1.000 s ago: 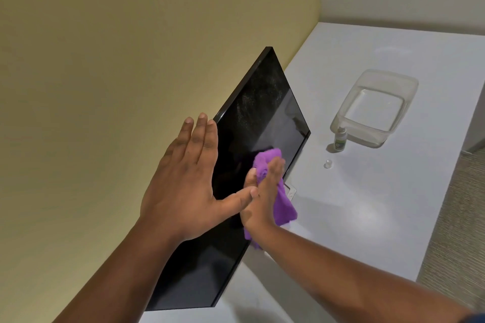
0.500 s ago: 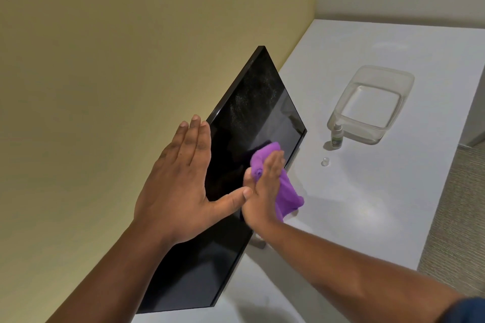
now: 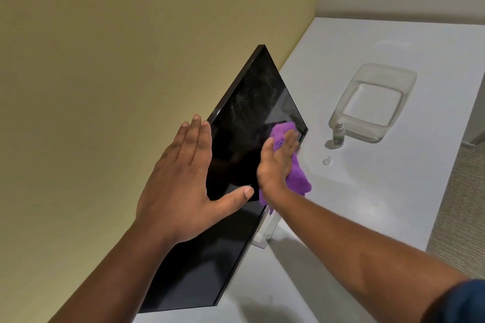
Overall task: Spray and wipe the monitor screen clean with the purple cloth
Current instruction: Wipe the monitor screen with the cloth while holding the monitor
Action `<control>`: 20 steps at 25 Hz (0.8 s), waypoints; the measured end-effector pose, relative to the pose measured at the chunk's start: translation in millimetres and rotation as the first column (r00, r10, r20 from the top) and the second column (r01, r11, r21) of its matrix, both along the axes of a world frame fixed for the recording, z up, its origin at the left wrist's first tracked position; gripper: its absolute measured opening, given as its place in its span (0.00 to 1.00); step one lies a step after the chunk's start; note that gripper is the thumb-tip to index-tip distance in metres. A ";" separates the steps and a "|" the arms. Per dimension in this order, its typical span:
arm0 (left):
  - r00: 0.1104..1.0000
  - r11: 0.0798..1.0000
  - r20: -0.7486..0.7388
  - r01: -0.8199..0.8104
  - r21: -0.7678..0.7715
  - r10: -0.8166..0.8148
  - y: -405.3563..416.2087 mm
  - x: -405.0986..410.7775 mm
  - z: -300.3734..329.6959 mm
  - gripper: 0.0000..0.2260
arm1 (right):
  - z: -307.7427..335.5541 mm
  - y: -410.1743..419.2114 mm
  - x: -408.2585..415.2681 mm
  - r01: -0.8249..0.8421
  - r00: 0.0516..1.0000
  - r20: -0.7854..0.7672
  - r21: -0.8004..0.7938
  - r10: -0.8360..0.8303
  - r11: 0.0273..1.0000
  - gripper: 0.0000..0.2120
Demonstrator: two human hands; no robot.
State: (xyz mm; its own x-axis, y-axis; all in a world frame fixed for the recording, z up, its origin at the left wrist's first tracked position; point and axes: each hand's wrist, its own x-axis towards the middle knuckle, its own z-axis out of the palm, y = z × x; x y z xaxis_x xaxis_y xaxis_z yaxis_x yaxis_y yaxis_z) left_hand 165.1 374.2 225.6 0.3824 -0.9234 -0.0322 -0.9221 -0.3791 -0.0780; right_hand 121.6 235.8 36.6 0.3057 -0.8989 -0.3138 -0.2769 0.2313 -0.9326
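Monitor (image 3: 236, 191) stands on the white desk (image 3: 367, 204) against the yellow wall (image 3: 91, 86), its dark screen facing you with a hazy, speckled patch toward the far upper corner. Your left hand (image 3: 181, 186) lies flat along the monitor's top edge, fingers straight and together, thumb spread across the glass. Your right hand (image 3: 275, 162) presses the purple cloth (image 3: 296, 176) against the screen near its lower edge with fingers extended; part of the cloth bunches out past the bezel. Whether the thumb tucks under the cloth is hard to tell. Well apart on the desk sit a small spray bottle (image 3: 338, 134), just beside a clear plastic tub (image 3: 372, 102), and what looks like a tiny clear cap (image 3: 327, 160).
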 end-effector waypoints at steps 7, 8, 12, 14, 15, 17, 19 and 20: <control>1.000 1.000 -0.019 0.001 -0.002 -0.001 -0.1 -2.2 1.6 0.53 | -38.2 32.1 -32.5 -0.070 0.997 -0.025 0.141 0.074 0.987 0.33; 1.000 1.000 -0.021 0.003 -0.008 -0.003 -0.1 -2.0 1.6 0.52 | -35.6 8.4 -24.9 -0.040 0.997 -0.060 0.177 0.052 0.983 0.33; 1.000 1.000 -0.027 0.010 -0.012 -0.011 1.4 0.0 -0.5 0.53 | -24.4 5.0 -10.9 -0.084 0.996 0.034 -0.079 0.086 0.993 0.35; 1.000 1.000 -0.018 0.007 -0.015 -0.007 2.3 0.7 -1.4 0.53 | -33.9 50.9 -23.1 -0.175 0.975 0.095 -0.245 0.203 0.954 0.36; 1.000 1.000 -0.017 0.007 -0.018 -0.008 2.1 0.6 -1.6 0.53 | -41.4 63.8 -31.5 -0.199 0.969 0.094 -0.252 0.229 0.947 0.36; 1.000 1.000 -0.014 0.008 -0.023 -0.008 1.4 0.5 -1.3 0.52 | -55.2 52.1 -37.4 -0.157 0.983 0.072 -0.158 0.170 0.975 0.36; 1.000 1.000 -0.004 0.012 -0.023 -0.012 0.3 -0.8 -1.2 0.52 | -61.0 8.0 -32.1 -0.057 0.998 0.042 0.038 0.056 0.998 0.35; 1.000 1.000 0.002 0.012 -0.018 -0.012 0.1 -2.0 -1.1 0.52 | -59.2 -20.6 -27.8 -0.016 0.999 0.042 0.136 0.010 0.991 0.35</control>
State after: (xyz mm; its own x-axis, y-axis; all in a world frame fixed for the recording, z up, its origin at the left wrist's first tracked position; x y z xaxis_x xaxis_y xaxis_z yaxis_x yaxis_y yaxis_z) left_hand 163.0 374.3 224.5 0.3712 -0.9285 -0.0147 -0.9265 -0.3692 -0.0728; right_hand 93.9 215.2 -22.6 0.3323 -0.8445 -0.4201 -0.2427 0.3539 -0.9033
